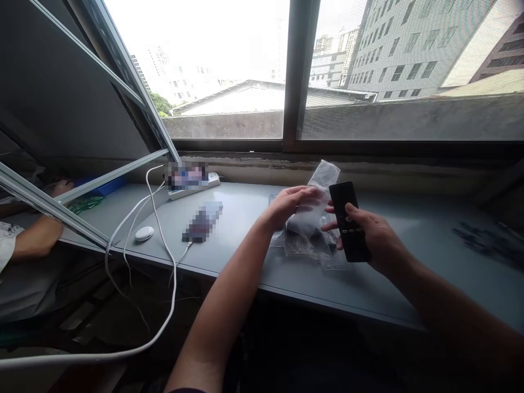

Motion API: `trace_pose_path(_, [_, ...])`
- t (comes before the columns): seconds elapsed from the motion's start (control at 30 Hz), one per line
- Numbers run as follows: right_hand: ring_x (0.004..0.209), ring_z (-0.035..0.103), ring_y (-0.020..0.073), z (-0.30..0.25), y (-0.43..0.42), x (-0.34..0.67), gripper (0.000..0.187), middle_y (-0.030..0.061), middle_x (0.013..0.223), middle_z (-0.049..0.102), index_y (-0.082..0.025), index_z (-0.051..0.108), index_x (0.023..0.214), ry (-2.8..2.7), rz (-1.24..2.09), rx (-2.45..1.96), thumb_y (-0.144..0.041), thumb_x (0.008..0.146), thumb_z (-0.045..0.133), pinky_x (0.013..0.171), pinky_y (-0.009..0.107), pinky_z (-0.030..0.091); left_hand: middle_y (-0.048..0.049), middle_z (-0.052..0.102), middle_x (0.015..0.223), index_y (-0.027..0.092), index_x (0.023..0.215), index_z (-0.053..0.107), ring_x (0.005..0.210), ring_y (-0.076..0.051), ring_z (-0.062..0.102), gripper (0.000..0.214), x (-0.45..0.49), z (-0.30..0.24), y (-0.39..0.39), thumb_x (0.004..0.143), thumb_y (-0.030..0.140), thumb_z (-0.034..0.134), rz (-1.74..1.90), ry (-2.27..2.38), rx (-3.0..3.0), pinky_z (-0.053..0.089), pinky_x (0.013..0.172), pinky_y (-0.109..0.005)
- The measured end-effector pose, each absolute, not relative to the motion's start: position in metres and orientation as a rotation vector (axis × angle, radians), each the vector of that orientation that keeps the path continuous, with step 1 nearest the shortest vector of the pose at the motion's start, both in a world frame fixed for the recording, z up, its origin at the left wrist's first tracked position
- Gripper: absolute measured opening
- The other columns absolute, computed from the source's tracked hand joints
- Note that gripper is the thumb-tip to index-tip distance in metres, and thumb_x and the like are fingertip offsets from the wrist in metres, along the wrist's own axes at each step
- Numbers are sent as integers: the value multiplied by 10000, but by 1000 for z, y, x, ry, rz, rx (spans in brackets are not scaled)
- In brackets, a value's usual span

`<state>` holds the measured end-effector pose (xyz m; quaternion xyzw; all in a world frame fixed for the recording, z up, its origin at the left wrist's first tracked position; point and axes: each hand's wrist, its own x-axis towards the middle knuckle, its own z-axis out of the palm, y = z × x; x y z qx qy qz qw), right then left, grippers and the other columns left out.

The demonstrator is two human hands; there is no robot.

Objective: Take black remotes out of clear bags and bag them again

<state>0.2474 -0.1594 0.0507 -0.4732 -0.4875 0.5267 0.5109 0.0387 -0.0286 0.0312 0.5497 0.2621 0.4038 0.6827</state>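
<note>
My right hand (379, 232) grips a slim black remote control (343, 204), held tilted above the desk with its buttons facing me and the thumb lying on its face. To the left of it, my left hand (292, 202) is closed on a translucent plastic bag (325, 174), whose upper end sticks up past the fingers. Part of the left fingers shows dimly through the plastic. Beneath both hands lie more clear plastic bags (303, 248) with dark contents that I cannot make out.
The grey desk (241, 240) runs along under a window. On its left are a blurred phone (202, 221) on a cable, a round white device (144, 234) and a white power strip (192, 190). White cables loop over the front edge. A co-worker's arm (41, 237) shows beyond a metal frame (118, 169).
</note>
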Motion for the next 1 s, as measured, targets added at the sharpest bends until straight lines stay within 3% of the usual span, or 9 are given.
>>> trace_pose_path(0.4, [591,728,225,48,-163,249,528,140,1117,876,-219,828,1330,-1208,1246,-1002,-659,1047,760,561,380,610,-107,820,1226,180,1259,855,1055,-206,735,630,35,30,-33,849,651,938,747,637,1460,552,999,-354])
trace_pose_path(0.5, [604,724,232,49,-164,249,538,125,982,861,-194,842,1285,-1243,1220,-1033,-671,1054,745,569,369,603,-112,824,1261,181,1286,840,1054,-214,746,641,36,30,-35,825,606,977,746,647,1480,561,972,-346])
trace_pose_path(0.63, [601,712,235,49,-165,248,565,88,812,810,-182,847,1256,-1269,1179,-1073,-697,1043,747,576,355,597,-125,847,1222,165,1237,848,1076,-233,779,593,38,28,-34,839,586,974,776,552,1426,577,1015,-361])
trace_pose_path(0.83, [595,720,229,49,-163,247,576,91,833,821,-188,844,1260,-1296,1179,-1106,-710,1032,759,582,353,599,-175,867,1140,131,1097,869,1047,-286,819,671,41,33,-34,906,774,834,719,495,1216,617,1022,-412])
trace_pose_path(1.0, [603,728,233,48,-163,248,575,94,850,825,-193,843,1234,-1295,1167,-1122,-724,1028,757,584,361,613,-147,863,1146,136,1143,852,1020,-244,819,559,41,29,-33,841,589,982,772,484,1244,607,1061,-408])
